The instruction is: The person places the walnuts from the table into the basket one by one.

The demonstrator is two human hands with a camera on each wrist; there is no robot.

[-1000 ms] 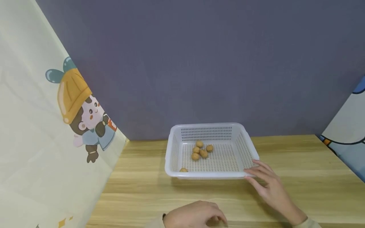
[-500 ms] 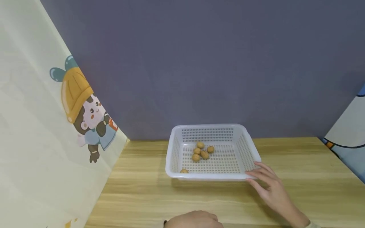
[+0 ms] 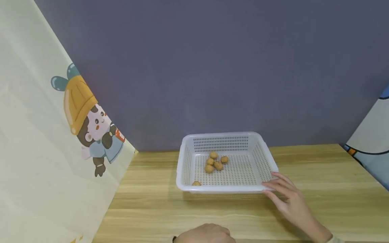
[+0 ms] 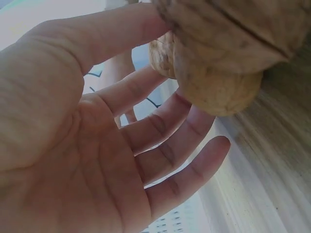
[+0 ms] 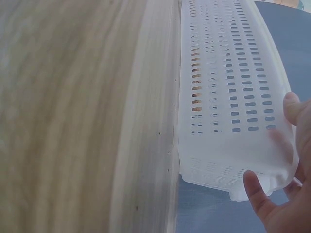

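A white slotted plastic basket (image 3: 225, 189) stands on the wooden table, with several walnuts (image 3: 218, 165) on its bottom. At the basket's near right corner, my right hand (image 3: 291, 202) holds the rim, thumb outside and fingers over the edge. The right wrist view shows the same hand (image 5: 294, 194) around the basket's corner. My left hand (image 3: 206, 234) is low at the bottom edge of the head view, its fingers hidden there. In the left wrist view its loosely bent fingers (image 4: 160, 121) reach against several other walnuts (image 4: 218, 90); the closest one covers the thumb's tip.
The wooden table (image 3: 146, 209) runs up to a dark grey back panel (image 3: 212, 67). At the left hangs a pale sheet (image 3: 36, 152) with a cartoon figure; another printed sheet (image 3: 370, 135) is at the right.
My left hand has moved down toward the near edge of the head view, where its fingers no longer show. The right hand has stayed on the basket's corner.
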